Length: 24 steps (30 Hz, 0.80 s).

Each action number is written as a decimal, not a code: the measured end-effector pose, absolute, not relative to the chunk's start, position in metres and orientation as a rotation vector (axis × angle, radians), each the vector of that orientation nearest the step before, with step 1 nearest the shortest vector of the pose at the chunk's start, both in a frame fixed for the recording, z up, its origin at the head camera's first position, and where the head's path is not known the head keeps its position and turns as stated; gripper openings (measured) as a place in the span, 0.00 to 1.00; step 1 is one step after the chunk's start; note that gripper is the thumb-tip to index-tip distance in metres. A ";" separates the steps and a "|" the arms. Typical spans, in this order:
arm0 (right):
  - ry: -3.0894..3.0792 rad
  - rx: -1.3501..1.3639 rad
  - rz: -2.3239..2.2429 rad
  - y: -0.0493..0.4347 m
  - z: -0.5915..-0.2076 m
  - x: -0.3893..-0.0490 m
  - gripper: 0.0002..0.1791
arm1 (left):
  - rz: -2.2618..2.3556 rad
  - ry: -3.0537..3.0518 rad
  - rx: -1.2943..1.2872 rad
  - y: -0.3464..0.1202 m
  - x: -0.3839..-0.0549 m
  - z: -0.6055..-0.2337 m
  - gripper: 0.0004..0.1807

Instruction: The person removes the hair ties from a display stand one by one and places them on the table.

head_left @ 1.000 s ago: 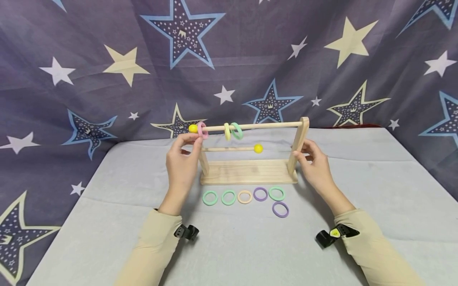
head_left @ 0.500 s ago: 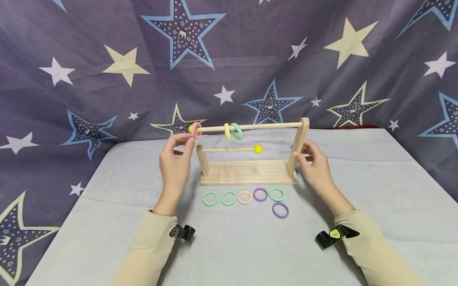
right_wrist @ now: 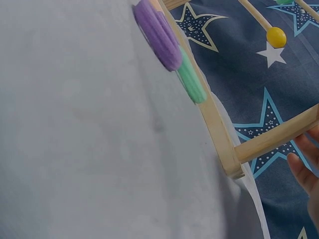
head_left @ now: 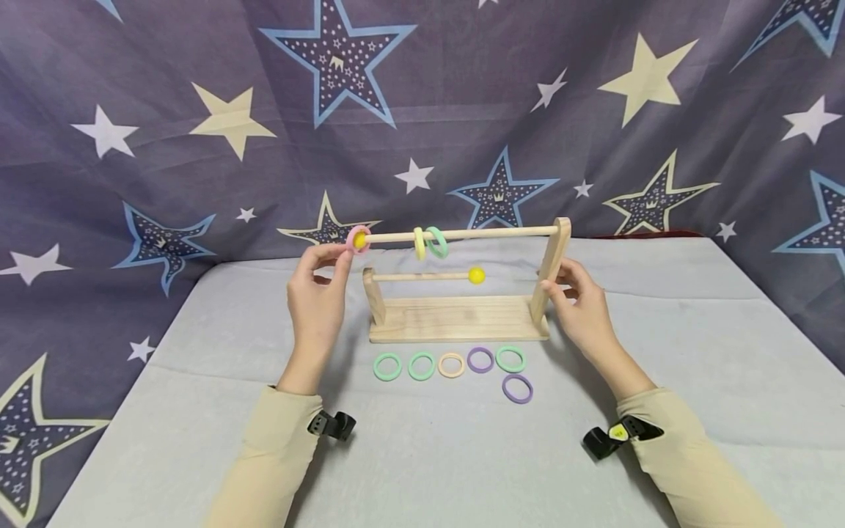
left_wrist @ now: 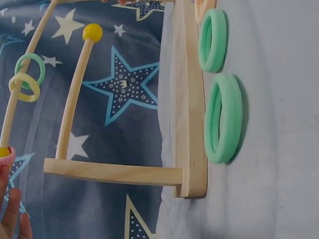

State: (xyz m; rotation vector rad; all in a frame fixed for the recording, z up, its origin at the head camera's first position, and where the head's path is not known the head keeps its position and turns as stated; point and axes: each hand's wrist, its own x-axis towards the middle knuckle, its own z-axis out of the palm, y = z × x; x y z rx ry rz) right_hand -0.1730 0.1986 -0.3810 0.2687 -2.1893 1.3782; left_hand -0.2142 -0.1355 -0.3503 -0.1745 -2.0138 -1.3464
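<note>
My left hand (head_left: 315, 301) pinches a pink ring (head_left: 350, 238) between thumb and fingers. That ring surrounds the yellow ball (head_left: 359, 240) at the left tip of the upper rod (head_left: 495, 233). Farther right along this rod hang a yellow ring (head_left: 419, 244) and a green ring (head_left: 443, 241). My right hand (head_left: 581, 302) grips the tall right upright (head_left: 553, 257) of the wooden stand (head_left: 455, 319); its fingers are partly behind the wood. In the left wrist view, the pink ring (left_wrist: 7, 158) shows at the left edge, above the left hand's fingers (left_wrist: 12, 211).
Below the rods, a lower rod (head_left: 422, 276) ends in another yellow ball (head_left: 477, 275). In front of the base lie several loose rings: green ones (head_left: 377, 367), an orange one (head_left: 441, 364) and purple ones (head_left: 470, 360). A star-patterned cloth (head_left: 462, 73) hangs behind the grey tabletop (head_left: 436, 455).
My left hand has moved left, sliding the pink ring along the upper rod from inside the ball to around the ball. The right hand stays on the upright.
</note>
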 end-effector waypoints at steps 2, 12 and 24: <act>-2.184 0.271 1.386 0.200 -0.383 -0.174 0.17 | -1.343 -2.027 -0.166 -0.136 -0.214 -0.350 0.09; -2.185 0.248 1.384 0.215 -0.412 -0.194 0.19 | -1.275 -2.095 -0.100 -0.146 -0.219 -0.350 0.11; -2.189 0.262 1.378 0.216 -0.412 -0.194 0.19 | -1.266 -2.075 -0.181 -0.150 -0.208 -0.351 0.08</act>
